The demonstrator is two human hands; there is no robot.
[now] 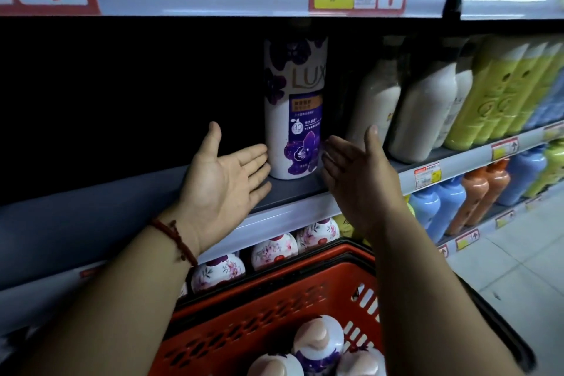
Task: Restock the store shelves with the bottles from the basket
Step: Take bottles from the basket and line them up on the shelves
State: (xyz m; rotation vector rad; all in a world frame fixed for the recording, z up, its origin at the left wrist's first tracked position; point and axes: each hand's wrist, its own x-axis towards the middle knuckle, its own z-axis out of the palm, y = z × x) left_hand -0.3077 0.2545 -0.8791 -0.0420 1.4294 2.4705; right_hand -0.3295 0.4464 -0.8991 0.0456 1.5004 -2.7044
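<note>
A tall white bottle with purple flowers (293, 107) stands upright on the grey middle shelf (91, 214). My left hand (227, 174) lies open, palm up, just left of the bottle, its fingertips touching the bottle's base. My right hand (355, 174) is open to the right of the bottle, fingers straight, a small gap apart from it. Below, the red plastic basket (274, 299) holds three white bottles with pale pink caps (319, 342).
Cream bottles (424, 113), yellow-green bottles (500, 91) and blue ones fill the same shelf to the right. The shelf below carries flowered white bottles (274, 249), blue bottles (439, 207) and orange bottles (482, 189). The shelf left of the purple bottle is dark. Tiled floor lies at right.
</note>
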